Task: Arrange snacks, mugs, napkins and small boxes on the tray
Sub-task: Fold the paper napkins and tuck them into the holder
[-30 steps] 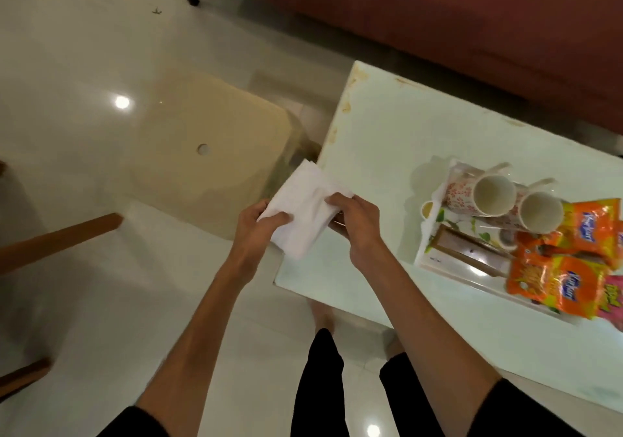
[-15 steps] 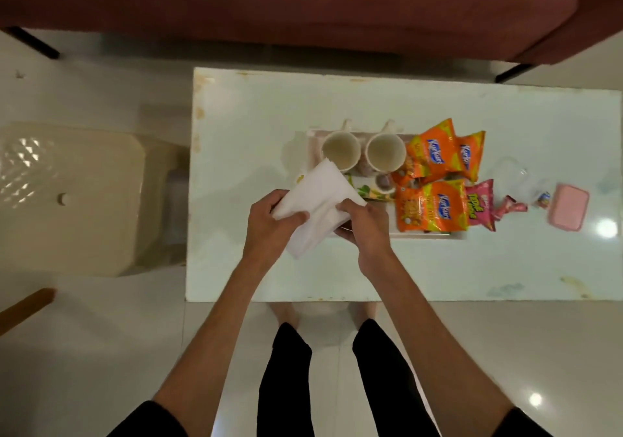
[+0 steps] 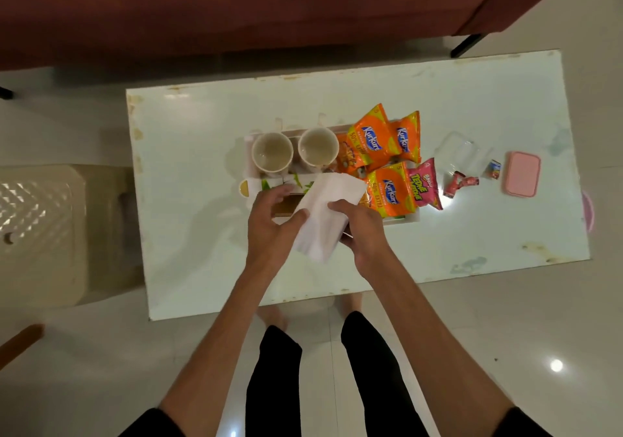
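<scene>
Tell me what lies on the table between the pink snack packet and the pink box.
In the head view, between the pink snack packet and the pink box lie a clear plastic container, small red wrapped sweets and a tiny colourful carton.

Left hand (image 3: 269, 231) and right hand (image 3: 362, 234) pinch closed, forearms extended

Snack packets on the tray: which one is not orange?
The pink packet at the tray's right edge, printed "Tedhe Medhe"; the three orange packets read "Kurkure".
</scene>
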